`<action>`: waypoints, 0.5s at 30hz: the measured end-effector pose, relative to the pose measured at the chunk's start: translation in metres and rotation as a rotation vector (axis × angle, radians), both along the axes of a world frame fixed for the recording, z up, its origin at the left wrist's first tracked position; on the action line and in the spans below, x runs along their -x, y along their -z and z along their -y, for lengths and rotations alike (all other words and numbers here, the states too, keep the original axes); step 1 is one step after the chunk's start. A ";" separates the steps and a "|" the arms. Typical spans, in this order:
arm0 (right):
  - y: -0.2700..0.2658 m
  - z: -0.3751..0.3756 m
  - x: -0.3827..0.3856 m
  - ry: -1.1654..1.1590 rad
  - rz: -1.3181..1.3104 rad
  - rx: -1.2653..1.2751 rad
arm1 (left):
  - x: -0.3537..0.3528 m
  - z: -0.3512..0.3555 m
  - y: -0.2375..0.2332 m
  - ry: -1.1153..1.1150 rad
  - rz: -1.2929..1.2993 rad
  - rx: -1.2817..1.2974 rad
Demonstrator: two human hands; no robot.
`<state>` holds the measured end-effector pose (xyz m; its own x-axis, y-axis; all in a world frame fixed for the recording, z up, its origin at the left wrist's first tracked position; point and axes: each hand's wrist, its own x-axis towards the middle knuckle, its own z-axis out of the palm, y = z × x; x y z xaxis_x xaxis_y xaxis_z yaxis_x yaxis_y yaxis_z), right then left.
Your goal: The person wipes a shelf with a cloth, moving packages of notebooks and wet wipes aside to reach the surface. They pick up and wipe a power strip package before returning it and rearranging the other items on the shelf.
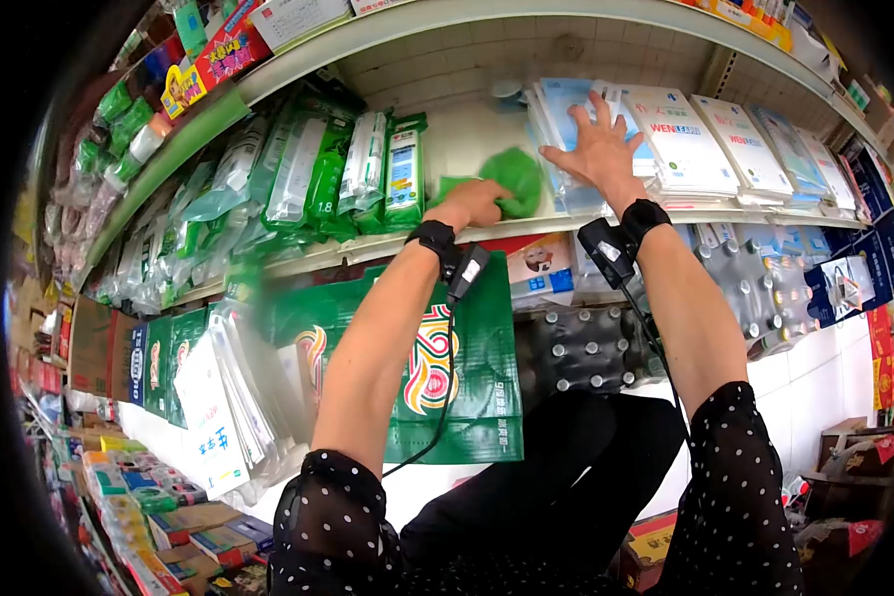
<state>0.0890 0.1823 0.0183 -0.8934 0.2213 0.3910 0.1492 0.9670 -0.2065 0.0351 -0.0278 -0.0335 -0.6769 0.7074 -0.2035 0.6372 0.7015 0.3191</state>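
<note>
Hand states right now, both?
Left hand: closed on a green cloth.
Right hand: open, fingers spread over a stack of notebooks, not gripping; whether it presses on them cannot be told.

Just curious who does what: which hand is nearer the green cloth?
Left. The left hand grips the green cloth; the right hand is spread over pale blue books right of the cloth.
</note>
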 end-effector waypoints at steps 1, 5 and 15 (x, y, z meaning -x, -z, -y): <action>0.001 0.001 -0.001 -0.001 -0.001 0.004 | -0.004 -0.002 0.003 -0.001 -0.009 -0.037; -0.007 0.002 -0.002 -0.006 0.040 0.019 | -0.025 -0.007 -0.006 -0.039 0.074 -0.199; 0.015 -0.013 0.022 0.035 0.043 -0.084 | -0.073 0.025 -0.092 -0.302 0.945 -1.573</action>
<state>0.0675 0.1952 0.0036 -0.9022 0.2208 0.3705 0.1900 0.9747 -0.1180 0.1082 -0.0533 0.0583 -0.8670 0.4881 0.1009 -0.1912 -0.5127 0.8370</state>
